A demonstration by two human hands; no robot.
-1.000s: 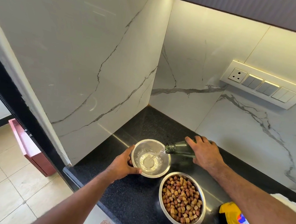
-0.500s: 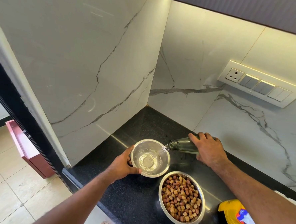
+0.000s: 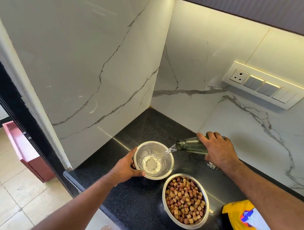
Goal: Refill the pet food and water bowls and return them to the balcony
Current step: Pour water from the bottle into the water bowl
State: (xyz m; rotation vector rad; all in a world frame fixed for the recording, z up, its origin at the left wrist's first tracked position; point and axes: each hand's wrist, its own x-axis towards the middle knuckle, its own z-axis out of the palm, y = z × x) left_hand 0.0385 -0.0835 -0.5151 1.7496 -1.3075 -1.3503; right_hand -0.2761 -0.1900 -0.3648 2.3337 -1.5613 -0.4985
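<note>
On the black speckled countertop [image 3: 142, 203] stood 2 steel bowls. The water bowl [image 3: 153, 160] sat toward the far left of the pair, the food bowl [image 3: 186, 201] just beside it, nearer and to the right; whether their rims touched could not be told. The left hand [image 3: 125, 168] gripped the near-left rim of the water bowl, thumb along the near edge and fingers curled round the outer wall. The right hand [image 3: 217, 151] was closed round the body of a green glass bottle [image 3: 190, 146], held nearly level above the counter, its open mouth pointing left over the bowl's far-right rim. A thin stream of water [image 3: 169, 150] ran from the mouth into the bowl, where a shallow pool covered the bottom. The food bowl was filled with brown and tan kibble [image 3: 185, 199] nearly to the rim. At the near right corner lay a yellow bag [image 3: 244, 225] with blue and white print, partly cut off by the frame edge. White marble-pattern wall panels [image 3: 97, 58] enclosed the counter's far corner, and a switch plate [image 3: 265, 84] with 1 socket was mounted on the right-hand wall. Beige floor tiles [image 3: 5, 194] showed at lower left.
</note>
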